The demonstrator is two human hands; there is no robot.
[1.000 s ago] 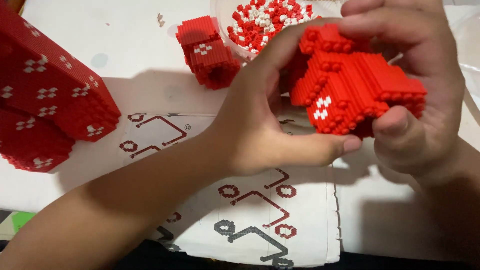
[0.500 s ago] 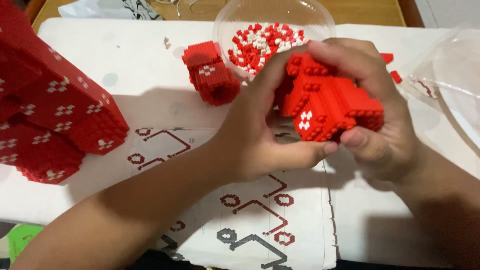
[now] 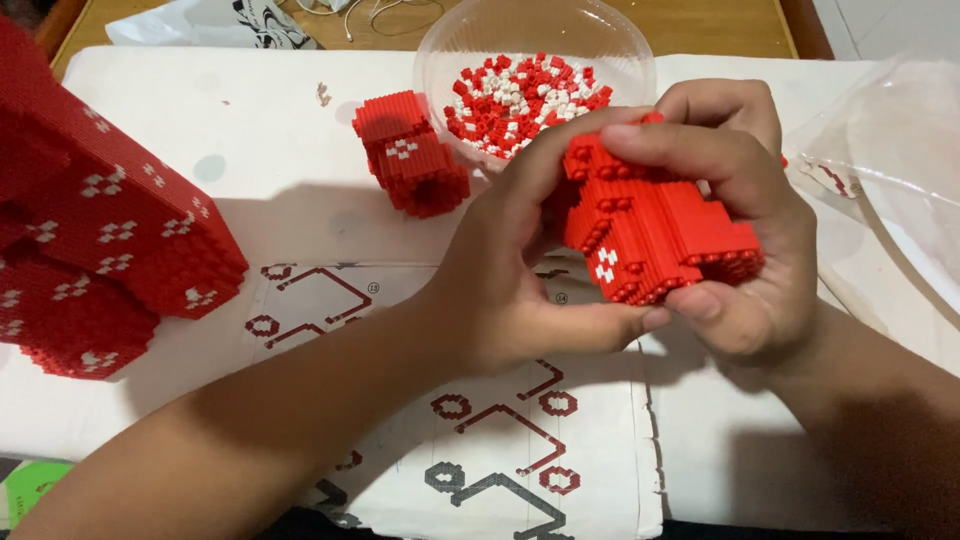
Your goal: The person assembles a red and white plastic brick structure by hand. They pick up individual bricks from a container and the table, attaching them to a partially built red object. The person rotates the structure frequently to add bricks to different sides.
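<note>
The red block piece (image 3: 655, 235) sits between both hands, lifted above the paper sheet (image 3: 500, 440). The left hand (image 3: 520, 270) squeezes its near side and the right hand (image 3: 745, 230) wraps over its top. It looks light and stiff, but bits could snap off, so hold the flat sides. The bowl of little blocks (image 3: 535, 90) lies just past the fingers. Since a moment ago, the piece has turned and dropped lower.

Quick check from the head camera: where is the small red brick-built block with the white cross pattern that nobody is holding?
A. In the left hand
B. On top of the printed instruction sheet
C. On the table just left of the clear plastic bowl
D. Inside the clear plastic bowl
C: the small red block stands on the white table beside the clear plastic bowl, apart from both hands.
</note>
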